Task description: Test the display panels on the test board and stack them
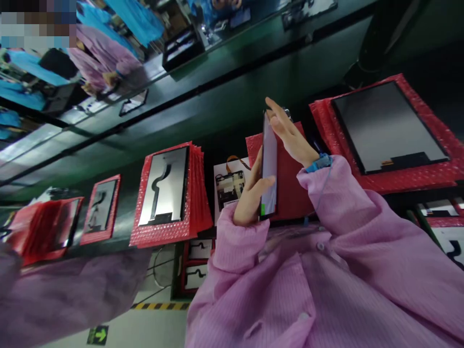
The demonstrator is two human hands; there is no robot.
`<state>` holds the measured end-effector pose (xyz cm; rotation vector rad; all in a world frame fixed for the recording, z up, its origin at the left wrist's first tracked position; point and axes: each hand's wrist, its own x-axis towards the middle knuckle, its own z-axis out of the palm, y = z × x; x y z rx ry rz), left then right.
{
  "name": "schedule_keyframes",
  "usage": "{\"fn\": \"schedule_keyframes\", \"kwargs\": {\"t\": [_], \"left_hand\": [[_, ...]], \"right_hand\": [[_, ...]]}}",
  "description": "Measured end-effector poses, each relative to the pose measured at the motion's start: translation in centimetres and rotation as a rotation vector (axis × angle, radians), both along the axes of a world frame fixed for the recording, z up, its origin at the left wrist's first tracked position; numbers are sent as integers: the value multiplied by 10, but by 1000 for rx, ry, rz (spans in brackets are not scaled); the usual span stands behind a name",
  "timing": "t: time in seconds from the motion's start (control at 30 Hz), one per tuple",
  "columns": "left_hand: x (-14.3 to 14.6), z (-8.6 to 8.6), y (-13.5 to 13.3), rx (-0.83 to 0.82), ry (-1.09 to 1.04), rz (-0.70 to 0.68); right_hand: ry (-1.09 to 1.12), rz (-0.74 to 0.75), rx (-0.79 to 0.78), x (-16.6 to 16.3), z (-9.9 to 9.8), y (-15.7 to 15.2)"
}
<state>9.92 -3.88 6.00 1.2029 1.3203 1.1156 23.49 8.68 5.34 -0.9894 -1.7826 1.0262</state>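
Observation:
My left hand (253, 191) grips a thin LCD panel (268, 164) by its side, thumb over the face and fingers behind it. The panel stands tilted nearly edge-on, with a small green patch at its lower corner. My right hand (290, 136) is at the panel's upper end with fingers stretched out; some fingertips are at its edge, and whether they touch it I cannot tell. Beneath the panel lies a red sheet (292, 193). Left of my left hand is a small circuit fixture (230, 187) with an orange flex cable, on a white sheet.
To the right, a large panel (391, 128) rests on red bubble wrap (409, 181). Leftward, another panel (165, 186) with a black ribbon lies on stacked red bubble bags (197, 193). A neighbour's sleeve (79, 290) reaches in at lower left. Co-workers sit across the bench (217, 101).

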Motion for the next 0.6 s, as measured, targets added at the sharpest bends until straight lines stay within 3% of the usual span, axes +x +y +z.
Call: {"fn": "schedule_keyframes", "kwargs": {"t": [0.13, 0.23, 0.33, 0.4, 0.5, 0.6], "left_hand": [[16, 0, -1, 222, 134, -51], [7, -10, -16, 369, 292, 65], [-17, -38, -36, 492, 626, 374], [-34, -65, -49, 479, 887, 507], [-50, -101, -61, 403, 1092, 482], [-55, -119, -64, 378, 1126, 444]], "right_hand": [[79, -25, -27, 3, -1, 4], [96, -50, -24, 3, -5, 8], [119, -51, -9, 2, -8, 10], [144, -41, 12, 2, -9, 10], [213, -41, 17, 3, -10, 11], [294, -12, -17, 4, -11, 13]]}}
